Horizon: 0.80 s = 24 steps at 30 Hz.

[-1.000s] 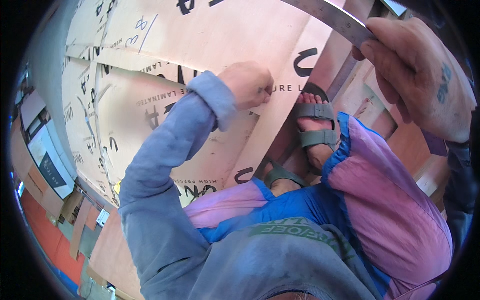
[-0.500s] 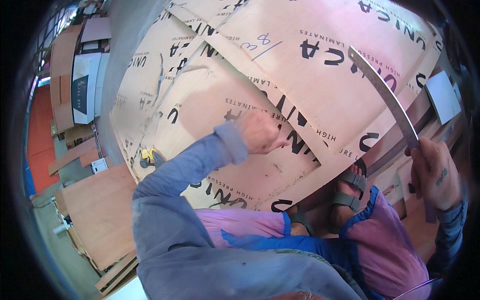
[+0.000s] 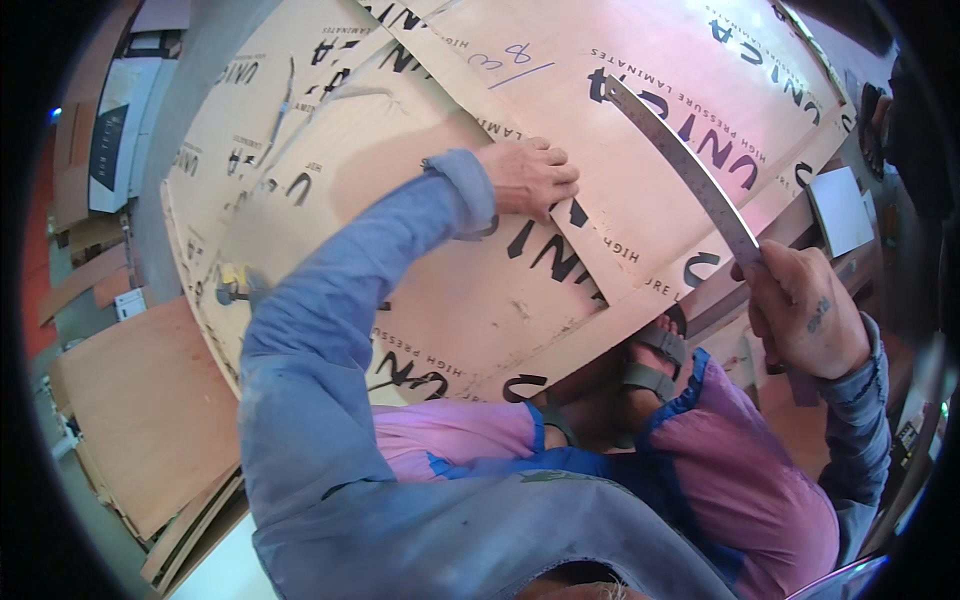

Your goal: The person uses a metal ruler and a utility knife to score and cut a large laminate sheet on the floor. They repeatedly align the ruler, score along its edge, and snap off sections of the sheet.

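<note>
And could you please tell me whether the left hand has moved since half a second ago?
Yes, the left hand moved forward, onto the overlapping sheet's edge.

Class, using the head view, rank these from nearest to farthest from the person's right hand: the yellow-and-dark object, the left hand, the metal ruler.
Measured from the right hand:
1. metal ruler: held in it, extending up and left
2. left hand: to the left, on the printed boards
3. yellow-and-dark object: far left, near the boards' left edge
</note>
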Available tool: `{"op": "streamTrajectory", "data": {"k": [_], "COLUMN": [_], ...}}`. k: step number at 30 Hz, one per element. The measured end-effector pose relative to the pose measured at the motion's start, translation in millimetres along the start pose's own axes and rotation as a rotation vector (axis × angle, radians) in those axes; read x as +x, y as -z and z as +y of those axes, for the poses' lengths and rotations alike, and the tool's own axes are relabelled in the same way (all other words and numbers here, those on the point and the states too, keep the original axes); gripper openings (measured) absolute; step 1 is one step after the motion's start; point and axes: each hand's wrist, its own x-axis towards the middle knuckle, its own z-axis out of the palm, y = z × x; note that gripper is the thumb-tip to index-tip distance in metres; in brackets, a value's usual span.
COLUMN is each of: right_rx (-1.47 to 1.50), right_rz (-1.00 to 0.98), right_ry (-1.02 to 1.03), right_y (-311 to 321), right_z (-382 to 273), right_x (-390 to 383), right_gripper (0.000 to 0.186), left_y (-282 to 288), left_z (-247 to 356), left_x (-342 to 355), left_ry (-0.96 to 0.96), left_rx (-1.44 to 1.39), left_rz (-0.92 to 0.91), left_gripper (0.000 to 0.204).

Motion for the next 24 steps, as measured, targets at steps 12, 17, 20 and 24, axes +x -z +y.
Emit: {"op": "streamTrajectory", "data": {"k": [12, 17, 20, 24], "right_rx": [0.018, -0.006, -0.105, -0.127], "right_rz": [-0.112, -0.156, -0.105, -0.244], "right_ry": [-0.068, 0.008, 0.172, -0.063], "right_y": [-12, -28, -42, -42], "right_z": [6, 12, 8, -44], "right_x": [-5, 16, 59, 124], "right_gripper": [0.016, 0.016, 0.016, 0.012], "left_y": [16, 33, 36, 14], "left_z": [-33, -87, -109, -107], "left_x": [-24, -73, -90, -77], "left_ry": [0.077, 0.345, 0.607, 0.494], "left_rx": [-0.033, 0.107, 0.027, -0.089], "left_rz": [-0.06, -0.033, 0.033, 0.226], "left_gripper": [0.05, 0.048, 0.052, 0.054]}}
